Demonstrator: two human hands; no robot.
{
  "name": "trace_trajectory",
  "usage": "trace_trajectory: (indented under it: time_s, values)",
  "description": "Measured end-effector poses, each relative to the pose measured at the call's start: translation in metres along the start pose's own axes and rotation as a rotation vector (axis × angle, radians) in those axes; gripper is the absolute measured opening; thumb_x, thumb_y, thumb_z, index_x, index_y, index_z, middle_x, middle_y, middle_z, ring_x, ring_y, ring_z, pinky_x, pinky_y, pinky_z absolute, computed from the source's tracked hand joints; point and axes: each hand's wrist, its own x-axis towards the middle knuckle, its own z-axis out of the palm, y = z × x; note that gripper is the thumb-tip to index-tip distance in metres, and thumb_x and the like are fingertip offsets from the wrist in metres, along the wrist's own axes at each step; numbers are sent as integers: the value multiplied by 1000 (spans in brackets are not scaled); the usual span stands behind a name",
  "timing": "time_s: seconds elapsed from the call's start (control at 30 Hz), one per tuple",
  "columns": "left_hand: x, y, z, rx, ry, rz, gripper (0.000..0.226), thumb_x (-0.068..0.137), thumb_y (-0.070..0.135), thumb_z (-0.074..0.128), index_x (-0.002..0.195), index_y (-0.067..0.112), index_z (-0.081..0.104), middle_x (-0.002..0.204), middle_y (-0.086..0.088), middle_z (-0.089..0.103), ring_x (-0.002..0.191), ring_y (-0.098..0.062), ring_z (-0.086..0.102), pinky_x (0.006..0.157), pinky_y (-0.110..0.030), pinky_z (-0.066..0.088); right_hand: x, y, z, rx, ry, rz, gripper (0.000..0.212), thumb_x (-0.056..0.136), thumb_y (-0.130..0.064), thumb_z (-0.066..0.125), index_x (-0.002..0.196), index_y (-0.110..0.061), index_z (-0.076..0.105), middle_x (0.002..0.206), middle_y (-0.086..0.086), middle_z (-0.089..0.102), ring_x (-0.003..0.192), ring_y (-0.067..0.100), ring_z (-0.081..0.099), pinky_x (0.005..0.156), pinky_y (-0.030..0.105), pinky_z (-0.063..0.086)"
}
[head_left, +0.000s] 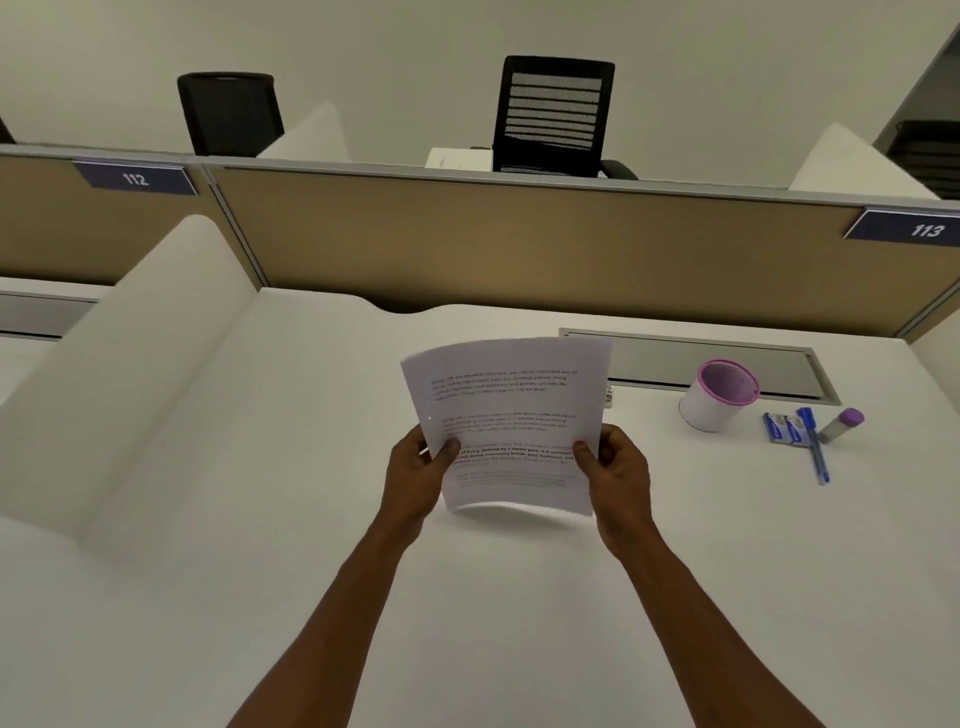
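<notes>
A white printed sheet of paper with several blocks of text is held up above the white desk, slightly bowed. My left hand grips its lower left edge, thumb on the printed face. My right hand grips the lower right edge the same way, thumb on top and fingers behind the sheet.
To the right on the desk stand a white cup with a pink rim, a blue pen, small blue packets and a purple-capped glue stick. A grey cable tray lies behind. A tan partition closes the back; a white divider stands at left.
</notes>
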Motion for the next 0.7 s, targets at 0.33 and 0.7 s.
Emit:
trace_trajectory:
  time_s: [0.33, 0.7]
  values:
    - [-13, -3, 8, 118, -43, 10, 30, 101, 18, 52, 129, 27, 61, 116, 7, 72, 109, -19, 69, 88, -41, 60, -15, 10, 0, -54, 2, -60, 22, 93, -6, 61, 98, -27, 64, 98, -7, 72, 94, 16, 68, 84, 29, 58]
    - [-16, -4, 15, 149, 15, 33, 25, 100, 13, 56, 117, 27, 68, 109, 9, 74, 102, -14, 70, 94, -36, 58, -21, 14, -4, -11, 5, -15, 33, 94, -3, 57, 117, -25, 63, 107, -5, 70, 102, 15, 65, 87, 29, 55]
